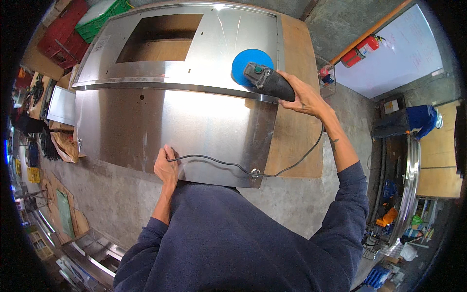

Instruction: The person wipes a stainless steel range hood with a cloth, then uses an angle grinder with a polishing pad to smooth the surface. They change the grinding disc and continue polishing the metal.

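Observation:
My right hand (302, 97) is wrapped round the dark body of an angle grinder (272, 83) fitted with a round blue disc (239, 65). The disc lies over the far part of a large stainless steel panel (209, 117), just beyond its raised ridge; whether it touches the metal I cannot tell. From the tool a black power cord (292, 168) loops down past the panel's near right corner and across to the left. My left hand (167, 164) pinches that cord above the panel's near edge. The panel has a rectangular cut-out (159, 39) at the far left.
Under the panel is a wooden board (297, 131). A red fire extinguisher (360, 51) hangs by a whiteboard (399, 58) at the far right. Another person (413, 120) in blue is at the right. Red and green crates (99, 22) stand far left.

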`<state>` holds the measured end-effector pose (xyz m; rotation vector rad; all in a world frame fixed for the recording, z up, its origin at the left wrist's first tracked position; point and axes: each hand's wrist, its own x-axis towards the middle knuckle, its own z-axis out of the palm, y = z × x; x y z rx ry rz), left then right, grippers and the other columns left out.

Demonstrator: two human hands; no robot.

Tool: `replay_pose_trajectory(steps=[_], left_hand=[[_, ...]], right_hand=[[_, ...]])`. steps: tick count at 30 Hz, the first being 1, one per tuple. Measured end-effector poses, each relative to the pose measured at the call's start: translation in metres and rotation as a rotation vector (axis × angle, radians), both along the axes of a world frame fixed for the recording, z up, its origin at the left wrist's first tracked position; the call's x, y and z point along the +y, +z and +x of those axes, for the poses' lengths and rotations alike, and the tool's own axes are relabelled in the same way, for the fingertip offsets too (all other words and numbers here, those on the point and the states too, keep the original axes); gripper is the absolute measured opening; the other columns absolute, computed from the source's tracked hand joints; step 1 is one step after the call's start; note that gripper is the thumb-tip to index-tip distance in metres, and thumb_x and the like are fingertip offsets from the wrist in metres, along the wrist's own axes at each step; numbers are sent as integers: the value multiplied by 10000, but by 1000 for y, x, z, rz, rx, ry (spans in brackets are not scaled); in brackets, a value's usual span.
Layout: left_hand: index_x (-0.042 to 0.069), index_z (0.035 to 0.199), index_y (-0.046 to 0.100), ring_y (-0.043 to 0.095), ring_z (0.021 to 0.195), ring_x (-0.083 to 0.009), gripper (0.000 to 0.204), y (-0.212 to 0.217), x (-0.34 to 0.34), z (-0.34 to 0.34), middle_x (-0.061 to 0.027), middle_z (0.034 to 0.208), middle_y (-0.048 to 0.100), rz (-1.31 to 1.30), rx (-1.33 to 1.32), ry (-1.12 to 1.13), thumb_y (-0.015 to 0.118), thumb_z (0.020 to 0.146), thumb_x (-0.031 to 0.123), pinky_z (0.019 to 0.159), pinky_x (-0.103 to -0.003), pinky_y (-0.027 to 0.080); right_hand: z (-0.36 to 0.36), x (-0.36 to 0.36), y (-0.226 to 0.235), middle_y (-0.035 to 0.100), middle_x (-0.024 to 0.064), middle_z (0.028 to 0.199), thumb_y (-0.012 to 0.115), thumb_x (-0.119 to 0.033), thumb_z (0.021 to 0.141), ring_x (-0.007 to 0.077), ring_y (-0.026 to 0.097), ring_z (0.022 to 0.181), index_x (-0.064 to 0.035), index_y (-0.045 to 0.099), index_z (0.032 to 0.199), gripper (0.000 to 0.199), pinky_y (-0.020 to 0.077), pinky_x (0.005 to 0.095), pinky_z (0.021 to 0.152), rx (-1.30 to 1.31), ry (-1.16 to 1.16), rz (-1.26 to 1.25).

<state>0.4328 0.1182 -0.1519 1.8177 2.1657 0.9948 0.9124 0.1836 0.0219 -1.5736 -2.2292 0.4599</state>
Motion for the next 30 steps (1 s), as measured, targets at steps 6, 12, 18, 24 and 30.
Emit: replay_pose_trajectory(steps=[6,12,18,24,30], left_hand=[[54,744,583,607,553,-310,438,17,-2,12,-122,634,632,-16,-50,-22,532,1082,328,565,-430,465],[53,741,591,616,566,-311,452,11,-1,4,-116,631,633,-29,-78,-29,534,1076,351,584,-440,471],[39,746,587,572,576,-350,453,14,-1,-2,-154,644,612,-23,-72,-5,547,1070,353,582,-456,448],[-6,766,531,433,554,-221,443,14,-2,-40,-144,611,443,25,-255,-85,576,1078,304,554,-397,392],[-9,882,607,555,669,-269,320,43,-19,-126,-165,747,580,-94,-136,-137,606,1058,258,661,-389,470]], right_hand=[[18,-11,-2,588,198,1411,737,-227,803,394,599,1257,-117,423,1541,810,493,453,1061,8,-14,39],[27,-26,11,564,162,1478,768,-237,801,363,572,1323,-152,415,1562,843,461,454,1107,-11,-77,-12],[21,-43,25,579,233,1442,819,-298,818,345,592,1307,-50,400,1552,881,460,417,1085,133,-285,180],[-14,-54,24,651,188,1180,829,-237,838,260,667,1047,21,434,1469,788,542,377,915,504,-635,316],[-74,-70,9,645,147,1040,743,-144,839,277,720,851,22,477,1347,597,638,434,733,1163,-652,377]])
